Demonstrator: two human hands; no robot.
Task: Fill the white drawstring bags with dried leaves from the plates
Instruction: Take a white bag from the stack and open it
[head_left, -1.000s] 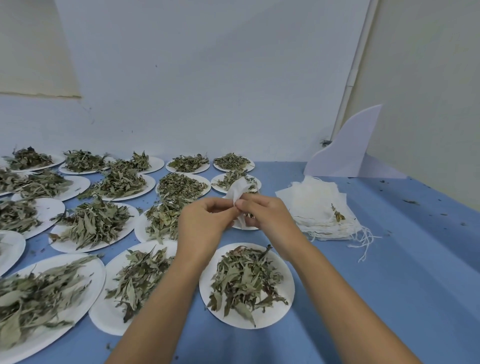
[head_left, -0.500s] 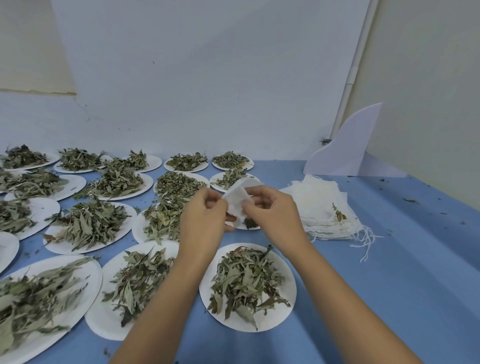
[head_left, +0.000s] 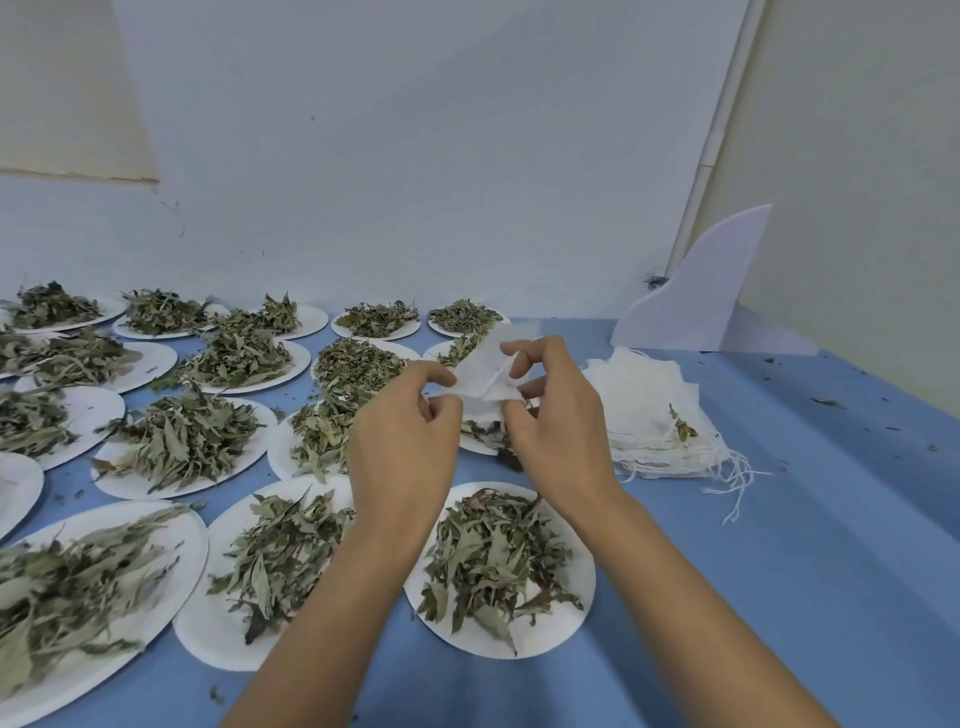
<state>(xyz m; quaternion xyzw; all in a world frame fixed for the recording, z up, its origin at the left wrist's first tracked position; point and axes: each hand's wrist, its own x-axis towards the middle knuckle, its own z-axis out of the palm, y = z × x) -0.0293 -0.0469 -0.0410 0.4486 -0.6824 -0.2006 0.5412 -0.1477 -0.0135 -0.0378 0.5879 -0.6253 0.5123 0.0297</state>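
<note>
A small white drawstring bag (head_left: 485, 376) is held up between both hands above the plates. My left hand (head_left: 402, 447) pinches its left lower edge, and my right hand (head_left: 558, 423) pinches its right side with thumb and fingers, spreading the cloth. Directly below sits a white plate (head_left: 576, 618) heaped with dried green leaves (head_left: 493, 556). A stack of empty white bags (head_left: 649, 410) with loose strings lies to the right on the blue table.
Several more white plates of dried leaves (head_left: 182, 441) cover the left and back of the blue table (head_left: 805, 545). A white curved board (head_left: 701, 296) leans in the back right corner. Leaf crumbs (head_left: 826, 401) dot the right side.
The bag has been unfolded and spread wider between my hands, which moved slightly apart. The view shifted a little to the left.
</note>
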